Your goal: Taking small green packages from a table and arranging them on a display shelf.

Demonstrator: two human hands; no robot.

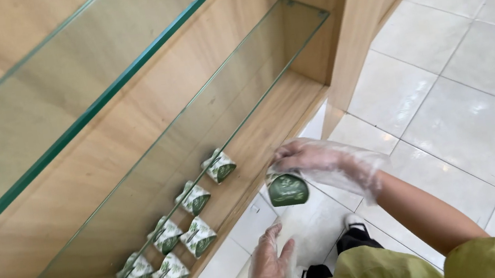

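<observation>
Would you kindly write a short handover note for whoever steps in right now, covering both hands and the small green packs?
Right hand: in a clear plastic glove, holding one green pack by its top, just in front of the bottom wooden shelf.
Left hand: also gloved, open and holding nothing, low near the floor.
Done: six green-and-white packs already sit on the bottom shelf under the glass shelf, in two rough rows towards its left end.
Left: the held pack is not yet on the shelf; the shelf's right part is bare wood. The upper glass shelf holds nothing visible.
</observation>
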